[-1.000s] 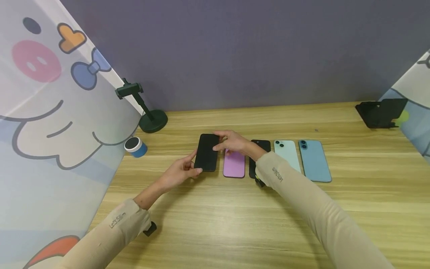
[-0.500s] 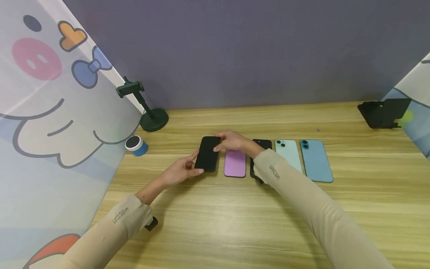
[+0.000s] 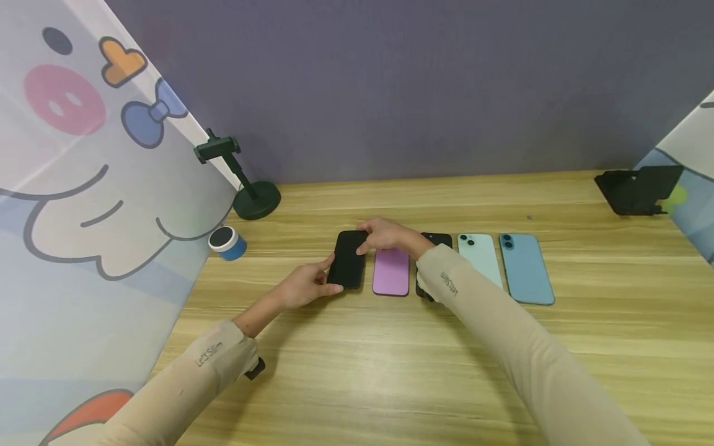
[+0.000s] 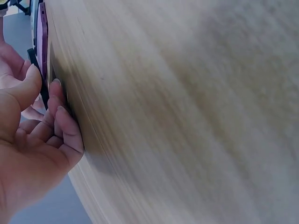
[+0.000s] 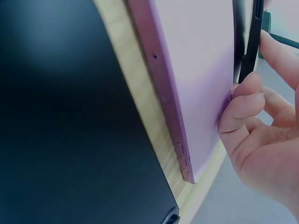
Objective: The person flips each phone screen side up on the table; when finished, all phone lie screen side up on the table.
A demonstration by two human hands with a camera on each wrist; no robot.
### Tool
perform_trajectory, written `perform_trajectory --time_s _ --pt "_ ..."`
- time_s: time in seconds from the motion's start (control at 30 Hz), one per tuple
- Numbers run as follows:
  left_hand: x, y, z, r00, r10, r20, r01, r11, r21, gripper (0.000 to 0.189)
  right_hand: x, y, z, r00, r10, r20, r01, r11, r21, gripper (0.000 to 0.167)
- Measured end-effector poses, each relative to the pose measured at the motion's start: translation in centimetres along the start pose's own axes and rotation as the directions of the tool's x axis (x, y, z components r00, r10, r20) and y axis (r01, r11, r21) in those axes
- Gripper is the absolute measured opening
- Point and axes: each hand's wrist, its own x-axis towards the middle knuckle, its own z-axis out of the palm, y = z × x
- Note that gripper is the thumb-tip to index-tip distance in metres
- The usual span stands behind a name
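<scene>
Both hands hold a black smartphone (image 3: pixel 348 260) at the left end of a row of phones. My left hand (image 3: pixel 304 285) pinches its lower left side, thumb at the near corner. With thumb and fingers, my right hand (image 3: pixel 385 236) grips its upper right edge, reaching over a pink phone (image 3: pixel 392 272). In the right wrist view the held phone (image 5: pixel 252 42) shows as a thin dark edge beyond the pink phone (image 5: pixel 198 60). The left wrist view shows the left thumb and fingers on the phone's edge; its underside is hidden.
Right of the pink phone lie a black phone (image 3: pixel 437 238), partly under the sleeve, a mint phone (image 3: pixel 480 257) and a blue phone (image 3: pixel 527 269). A stand (image 3: pixel 251 195) and a blue jar (image 3: pixel 229 243) are at the left, a black holder (image 3: pixel 638 191) at the far right.
The held black phone has come slightly nearer and down toward the table, both hands moving with it. The other phones stay in place.
</scene>
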Motion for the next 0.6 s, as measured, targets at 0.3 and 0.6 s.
perform_trajectory --time_s 0.3,0.6 --pt "0.31 -0.01 0.07 1.000 0.000 0.011 -0.001 0.999 0.051 0.089 -0.10 -0.11 -0.30 1.000 0.008 0.010 -0.007 0.994 -0.105 0.073" --pt "0.49 0.54 0.17 1.000 0.003 0.001 -0.003 0.995 0.097 0.090 -0.17 0.18 -0.51 0.999 -0.047 -0.013 0.042 0.959 -0.281 0.069"
